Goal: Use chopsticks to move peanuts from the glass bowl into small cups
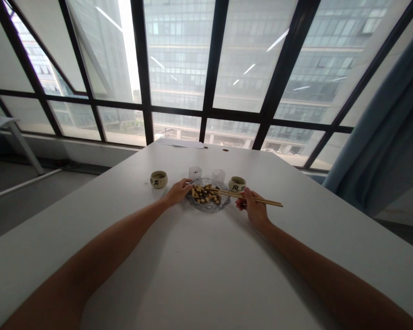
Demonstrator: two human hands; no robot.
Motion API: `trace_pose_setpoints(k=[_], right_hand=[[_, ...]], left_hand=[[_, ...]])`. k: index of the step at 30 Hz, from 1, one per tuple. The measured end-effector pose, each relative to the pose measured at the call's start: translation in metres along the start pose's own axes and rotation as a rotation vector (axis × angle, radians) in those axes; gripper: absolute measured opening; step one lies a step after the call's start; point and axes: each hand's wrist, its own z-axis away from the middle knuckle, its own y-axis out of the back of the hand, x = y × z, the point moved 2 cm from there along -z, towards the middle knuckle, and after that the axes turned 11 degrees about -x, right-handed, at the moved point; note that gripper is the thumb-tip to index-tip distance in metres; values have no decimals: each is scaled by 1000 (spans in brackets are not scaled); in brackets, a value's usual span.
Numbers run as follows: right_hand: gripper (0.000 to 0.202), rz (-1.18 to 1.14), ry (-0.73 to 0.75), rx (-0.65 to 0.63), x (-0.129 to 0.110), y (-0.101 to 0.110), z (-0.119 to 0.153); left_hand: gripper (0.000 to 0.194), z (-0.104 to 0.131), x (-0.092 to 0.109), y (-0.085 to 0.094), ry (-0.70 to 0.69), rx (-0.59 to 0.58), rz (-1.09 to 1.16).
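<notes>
The fingers of my left hand lie close together at the left rim of a scalloped glass dish, thumb toward me; I cannot tell whether they pinch the glass or only rest against it. Either way, I take the contact as a way to keep the dish from sliding on this smooth white counter. The dish sits straight in front of me, midway between my arms, so both hands reach it easily.

The fingers of my right hand are pinched around a pair of wooden chopsticks. I grip them well back from the tips, which seems to leave enough length to cross the right rim at a low slant while my knuckles stay outside the dish. The tips reach the heap of nuts inside it; whether they have closed on a piece, I cannot make out.

Just beyond the dish stand two small translucent cups, a left one with something dark in it and a right one. A ceramic cup with black characters flanks each side: the left ceramic cup apart from my hand, the right ceramic cup just beyond my fingers. All stand upright, likely set around the dish for short reaches.
</notes>
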Motion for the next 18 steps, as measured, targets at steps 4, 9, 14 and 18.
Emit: trace_pose_setpoints(k=[4, 9, 14, 18], right_hand=[[57, -39, -63, 12, 2, 2, -3], [57, -25, -112, 32, 5, 4, -3], [59, 13, -41, -10, 4, 4, -4], [60, 47, -2, -53, 1, 2, -3]], left_hand=[[44, -1, -1, 0, 1, 17, 11], [43, -1, 0, -1, 0, 17, 19], [44, -1, 0, -1, 6, 5, 6], [45, -1, 1, 0, 8, 7, 6]])
